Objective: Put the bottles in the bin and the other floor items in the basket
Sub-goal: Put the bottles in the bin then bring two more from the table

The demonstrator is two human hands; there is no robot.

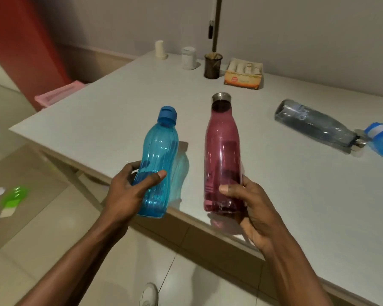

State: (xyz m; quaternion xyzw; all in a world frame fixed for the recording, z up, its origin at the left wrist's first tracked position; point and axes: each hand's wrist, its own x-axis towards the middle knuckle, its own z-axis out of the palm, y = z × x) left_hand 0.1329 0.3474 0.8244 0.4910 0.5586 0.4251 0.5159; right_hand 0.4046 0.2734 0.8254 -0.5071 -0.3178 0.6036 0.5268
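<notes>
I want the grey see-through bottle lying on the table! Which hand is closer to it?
Right. The right hand is nearer the grey see-through bottle; the left hand is farther left.

You've got a see-through blue bottle [158, 164] with a blue cap, tilted, and a maroon bottle [223, 155] with a steel cap, upright, both over the table edge.

It looked like a home dining room: condiment jars and a tissue box [244, 74] stood on the pale rectangular table [111, 102], above the tiled floor [53, 228].
</notes>
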